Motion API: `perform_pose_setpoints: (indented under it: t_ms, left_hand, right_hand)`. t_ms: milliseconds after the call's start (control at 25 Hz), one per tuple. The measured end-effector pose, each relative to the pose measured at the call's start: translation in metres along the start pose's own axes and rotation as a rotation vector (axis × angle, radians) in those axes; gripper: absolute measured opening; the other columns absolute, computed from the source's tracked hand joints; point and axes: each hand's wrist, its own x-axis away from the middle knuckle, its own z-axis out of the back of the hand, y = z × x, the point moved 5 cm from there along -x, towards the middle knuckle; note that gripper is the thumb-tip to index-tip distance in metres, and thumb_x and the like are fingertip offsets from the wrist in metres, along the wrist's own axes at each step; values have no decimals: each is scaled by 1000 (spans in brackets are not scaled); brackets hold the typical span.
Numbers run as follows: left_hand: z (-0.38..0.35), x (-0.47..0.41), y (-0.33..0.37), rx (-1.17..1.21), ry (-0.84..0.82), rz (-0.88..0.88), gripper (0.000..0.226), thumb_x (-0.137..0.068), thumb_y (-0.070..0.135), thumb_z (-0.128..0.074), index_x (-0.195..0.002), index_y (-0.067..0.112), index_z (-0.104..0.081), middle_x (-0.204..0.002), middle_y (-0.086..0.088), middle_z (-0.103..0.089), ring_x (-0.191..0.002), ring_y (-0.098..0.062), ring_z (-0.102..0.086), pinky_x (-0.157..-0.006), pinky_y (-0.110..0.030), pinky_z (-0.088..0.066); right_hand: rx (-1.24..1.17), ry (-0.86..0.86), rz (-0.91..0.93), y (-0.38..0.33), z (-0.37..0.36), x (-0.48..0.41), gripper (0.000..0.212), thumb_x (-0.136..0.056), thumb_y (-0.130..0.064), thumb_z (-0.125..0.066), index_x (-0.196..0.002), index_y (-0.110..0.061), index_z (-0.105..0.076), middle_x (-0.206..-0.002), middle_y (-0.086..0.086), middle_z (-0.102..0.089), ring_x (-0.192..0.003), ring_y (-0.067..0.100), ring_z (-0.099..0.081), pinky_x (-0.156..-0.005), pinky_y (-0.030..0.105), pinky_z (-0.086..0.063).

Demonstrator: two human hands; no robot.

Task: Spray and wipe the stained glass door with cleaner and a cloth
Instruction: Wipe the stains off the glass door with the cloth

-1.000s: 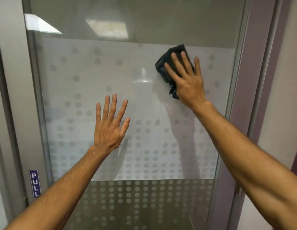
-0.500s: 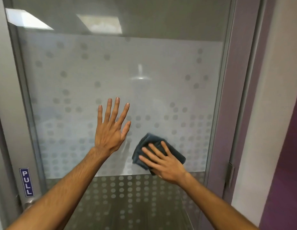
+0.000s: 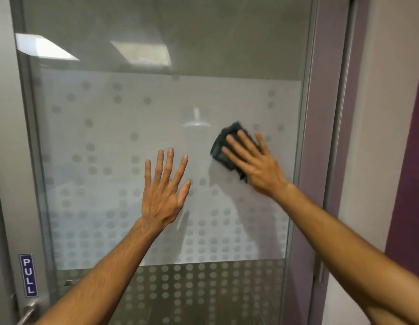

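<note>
The glass door (image 3: 114, 141) fills the view, with a frosted band dotted with grey circles across its middle. My right hand (image 3: 255, 163) lies flat on the glass at the right side of the band, pressing a dark folded cloth (image 3: 221, 146) against it; the cloth shows above and left of my fingers. My left hand (image 3: 164, 191) rests flat on the glass near the middle, fingers spread, holding nothing. No spray bottle is in view.
A grey metal frame (image 3: 304, 137) borders the glass on the right, with a purple jamb (image 3: 328, 160) beyond it. At the lower left are a blue PULL label (image 3: 28, 275) and a metal handle (image 3: 28, 311). Ceiling lights reflect in the upper glass.
My right hand swept the cloth from the upper right down to the lower middle of the glass, then back up to the right. My left hand stayed pressed on the glass.
</note>
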Motion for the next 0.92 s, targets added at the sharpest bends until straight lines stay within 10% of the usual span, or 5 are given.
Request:
perform_pose_setpoints:
  t_ms: [240,480,720,920]
  left_hand:
    - [5,-14,-1,12,9,22,66,-105,52,-31,-163,26,-12,-172,-11,0,-159,-31,-1,-126,-60,-12]
    - [7,-15,-17,-16,1,55,66,-105,53,-27,-163,26,-10,-172,-10,2,-159,-31,0,-125,-60,-12]
    - [14,6,-23,27,-57,97,67,-105,53,-28,-163,26,-10,-172,-11,4,-159,-31,1,-126,-61,-11]
    - [35,38,-14,291,-109,165,66,-104,49,-33,-163,25,-15,-173,-4,3,-159,-22,5,-130,-46,0]
  right_hand:
    - [-160,25,-544,62,19,-58,88,-80,1,-64,-160,-14,-30,-170,15,-18,-156,43,-9,-126,62,-12]
    - [-180,8,-493,-34,-14,-24,75,-90,-28,-51,-161,-22,-28,-170,9,-19,-158,37,-10,-123,67,-13]
    - [-393,-62,-359,-150,-31,41,107,-71,-7,-88,-160,-20,-31,-170,6,-23,-158,30,-17,-126,58,-13]
    - [-490,-90,-194,-199,-19,67,90,-70,2,-87,-150,-19,-51,-162,7,-39,-154,29,-29,-119,54,-29]
